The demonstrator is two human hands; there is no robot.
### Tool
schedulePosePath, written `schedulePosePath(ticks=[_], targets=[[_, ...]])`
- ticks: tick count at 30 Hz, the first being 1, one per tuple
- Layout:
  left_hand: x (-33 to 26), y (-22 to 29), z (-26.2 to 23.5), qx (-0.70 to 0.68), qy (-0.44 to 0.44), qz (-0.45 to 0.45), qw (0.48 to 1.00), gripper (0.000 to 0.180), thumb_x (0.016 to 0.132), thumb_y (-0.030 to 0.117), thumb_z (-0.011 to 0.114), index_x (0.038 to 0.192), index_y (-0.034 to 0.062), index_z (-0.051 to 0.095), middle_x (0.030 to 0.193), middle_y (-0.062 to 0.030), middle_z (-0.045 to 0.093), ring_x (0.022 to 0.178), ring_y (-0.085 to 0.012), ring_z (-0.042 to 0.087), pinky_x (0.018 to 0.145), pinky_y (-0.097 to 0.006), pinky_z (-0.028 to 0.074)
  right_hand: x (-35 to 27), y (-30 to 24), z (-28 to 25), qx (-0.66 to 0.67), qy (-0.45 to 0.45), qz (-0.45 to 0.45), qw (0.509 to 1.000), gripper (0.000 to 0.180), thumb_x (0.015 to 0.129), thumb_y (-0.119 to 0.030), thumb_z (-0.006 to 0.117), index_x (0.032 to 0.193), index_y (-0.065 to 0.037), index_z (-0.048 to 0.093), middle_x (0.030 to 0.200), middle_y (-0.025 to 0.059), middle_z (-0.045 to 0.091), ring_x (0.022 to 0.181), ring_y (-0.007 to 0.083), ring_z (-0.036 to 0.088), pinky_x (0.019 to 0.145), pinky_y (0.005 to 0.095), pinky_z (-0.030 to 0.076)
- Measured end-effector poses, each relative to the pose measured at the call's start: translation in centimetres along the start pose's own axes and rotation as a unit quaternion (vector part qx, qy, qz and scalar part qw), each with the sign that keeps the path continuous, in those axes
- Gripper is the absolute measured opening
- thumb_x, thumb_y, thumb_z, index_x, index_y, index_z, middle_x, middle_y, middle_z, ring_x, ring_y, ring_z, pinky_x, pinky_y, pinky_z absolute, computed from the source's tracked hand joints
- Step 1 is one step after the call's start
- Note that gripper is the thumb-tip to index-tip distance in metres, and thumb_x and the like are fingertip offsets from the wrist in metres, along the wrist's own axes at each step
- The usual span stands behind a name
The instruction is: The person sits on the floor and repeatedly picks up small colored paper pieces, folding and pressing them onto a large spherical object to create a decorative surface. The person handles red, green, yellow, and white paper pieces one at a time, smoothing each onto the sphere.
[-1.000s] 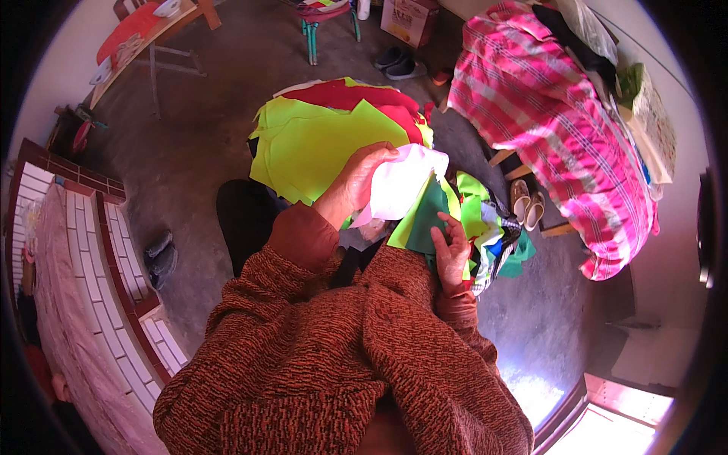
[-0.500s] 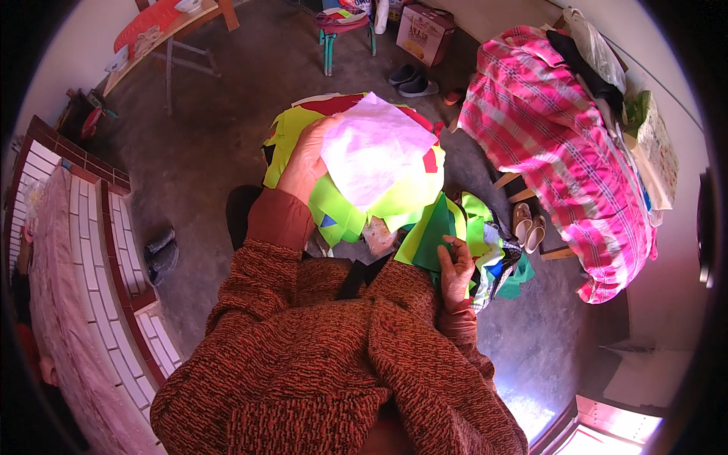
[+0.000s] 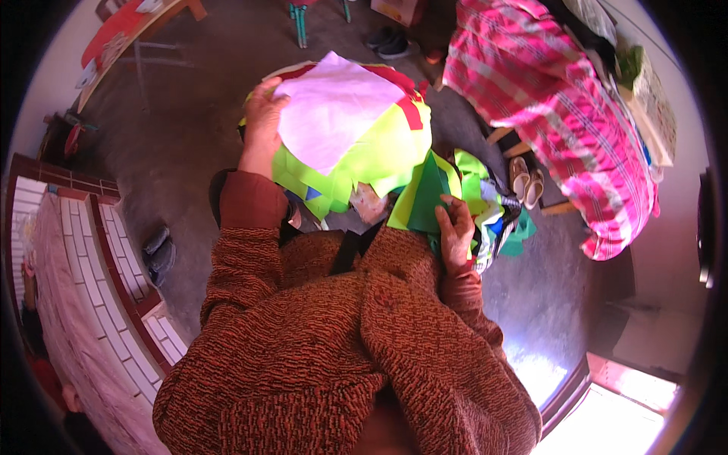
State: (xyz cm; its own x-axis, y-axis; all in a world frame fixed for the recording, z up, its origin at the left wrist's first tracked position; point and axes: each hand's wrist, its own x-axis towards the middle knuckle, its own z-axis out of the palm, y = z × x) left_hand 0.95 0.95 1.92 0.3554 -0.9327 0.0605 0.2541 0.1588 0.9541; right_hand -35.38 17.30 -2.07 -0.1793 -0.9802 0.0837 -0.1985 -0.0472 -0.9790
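Observation:
A pale pink square of cloth point(image 3: 337, 110) lies over a round heap of lime-green cloth pieces point(image 3: 364, 163) in front of me. My left hand point(image 3: 263, 129) is closed at the pink square's left edge, with its fingers curled there. Dark red cloth point(image 3: 409, 110) shows along the heap's far right side. Low on the right, my right hand point(image 3: 456, 233) pinches a dark green cloth piece point(image 3: 430, 199) by my thigh. Beside that hand is a loose bundle of mixed cloth scraps point(image 3: 485, 205), partly covered by the fingers.
A pink plaid cover point(image 3: 531, 114) drapes over furniture on the right, with pale shoes point(image 3: 526, 182) beside it. Dark slippers point(image 3: 393, 43) sit on the far floor near a green-legged stool point(image 3: 300, 26). A table point(image 3: 125, 45) stands far left; dark shoes point(image 3: 159, 256) lie nearer.
My left hand and the pink cloth square have shifted left across the heap. The right hand stays on the dark green cloth. The whole view has tilted, so the room sits higher in it.

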Motion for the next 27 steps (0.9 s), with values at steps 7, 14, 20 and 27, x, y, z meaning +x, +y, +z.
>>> schedulePosePath(ticks=[7, 14, 20, 27], targets=[[-5.5, 1.9, 4.0, 0.314, 0.121, 0.292, 0.895, 0.041, 0.080, -0.009, 0.062, 0.118, 0.0040, 0.052, 0.118, -0.0095, 0.056, 0.106, -0.0177, 0.055, 0.093, -0.030, 0.045, 0.2, 1.2, -0.4, 0.076, -0.001, 0.004, 0.997, 0.030, 0.085, -0.002, 0.064, 0.114, -0.004, 0.056, 0.081, -0.0058, 0.044, 0.072, 0.0046, 0.039, 0.066, 0.0182, 0.036], [-15.8, -3.0, 10.3, 0.282, -0.286, 0.154, 0.903, 0.031, 0.081, 0.005, 0.068, 0.108, 0.0030, 0.052, 0.101, -0.0094, 0.061, 0.079, -0.0161, 0.064, 0.060, -0.028, 0.051, 0.3, 0.6, -0.3, 0.157, 0.016, 0.028, 0.987, 0.032, 0.085, -0.002, 0.063, 0.115, -0.005, 0.054, 0.084, -0.0041, 0.052, 0.074, 0.0048, 0.046, 0.067, 0.0182, 0.038], [-18.4, -7.5, 10.2, 0.476, -0.359, 0.065, 0.800, 0.040, 0.082, 0.027, 0.069, 0.102, -0.0018, 0.051, 0.080, -0.0191, 0.062, 0.074, -0.0355, 0.064, 0.067, -0.042, 0.049, 0.3, 0.7, -1.2, 0.227, 0.043, 0.078, 0.970, 0.028, 0.087, -0.006, 0.062, 0.113, -0.005, 0.053, 0.083, -0.0042, 0.054, 0.070, 0.0034, 0.047, 0.056, 0.0165, 0.034], [-18.3, -7.5, 10.5, 0.386, -0.354, 0.086, 0.848, 0.027, 0.083, 0.021, 0.068, 0.074, 0.0000, 0.054, 0.053, -0.0150, 0.046, 0.046, -0.0265, 0.044, 0.049, -0.039, 0.037, 0.4, 0.2, -1.6, 0.185, 0.013, 0.070, 0.980, 0.034, 0.086, -0.012, 0.064, 0.118, -0.005, 0.052, 0.084, -0.0037, 0.055, 0.065, 0.0026, 0.045, 0.051, 0.0170, 0.032]])
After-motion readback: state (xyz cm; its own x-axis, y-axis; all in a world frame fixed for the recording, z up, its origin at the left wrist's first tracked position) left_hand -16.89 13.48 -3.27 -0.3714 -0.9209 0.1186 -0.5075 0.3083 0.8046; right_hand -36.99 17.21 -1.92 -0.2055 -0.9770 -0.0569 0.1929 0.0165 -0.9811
